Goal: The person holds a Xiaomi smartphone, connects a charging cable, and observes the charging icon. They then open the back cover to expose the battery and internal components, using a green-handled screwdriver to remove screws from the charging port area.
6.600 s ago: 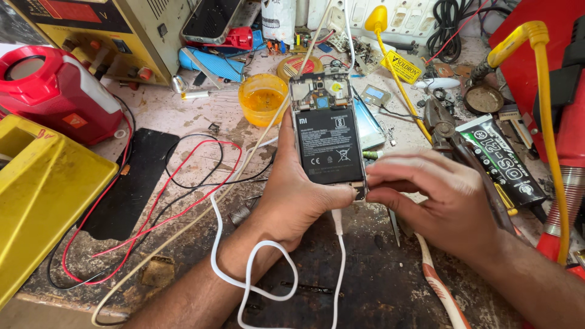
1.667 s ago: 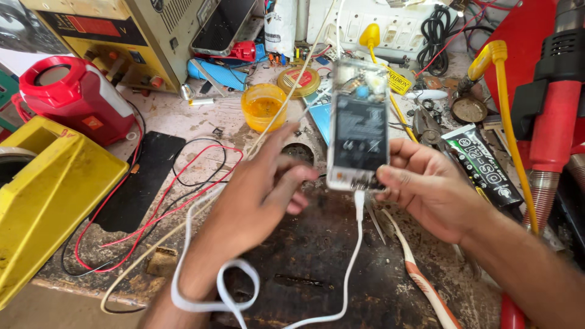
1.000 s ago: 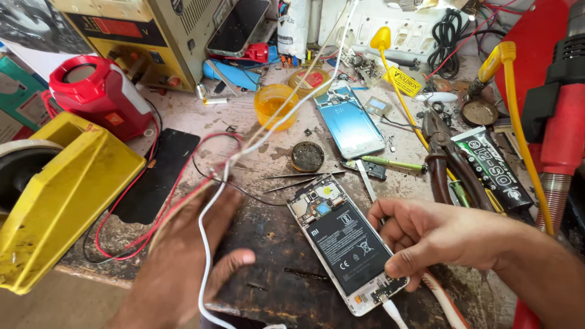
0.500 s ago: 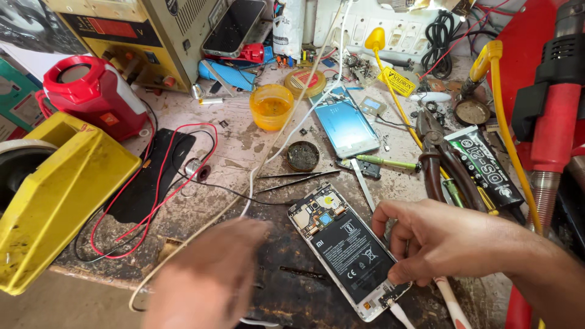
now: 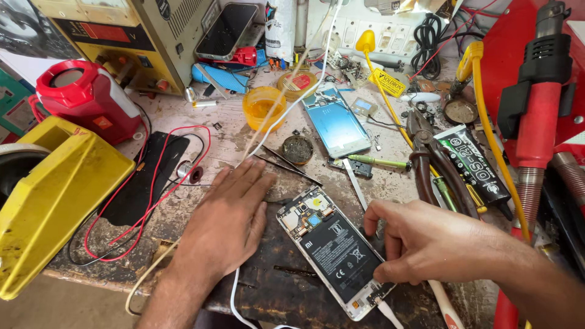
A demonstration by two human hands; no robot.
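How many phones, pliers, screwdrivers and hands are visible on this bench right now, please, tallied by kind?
Phones: 3 (opened phone, blue phone, dark phone)
Pliers: 1
Green screwdriver: 1
Hands: 2 (left hand, right hand)
Total: 7

Left hand [image 5: 228, 213] lies flat, palm down, fingers spread; right hand [image 5: 420, 240] curls, fingertips pressing down

- Worn, stained workbench [image 5: 183, 119] before me, its front edge chipped.
- Dark scorched mat [image 5: 274, 286] over the bench's near part.
- White switchboard [image 5: 372, 33] along the back.
- Bright, even daylight.
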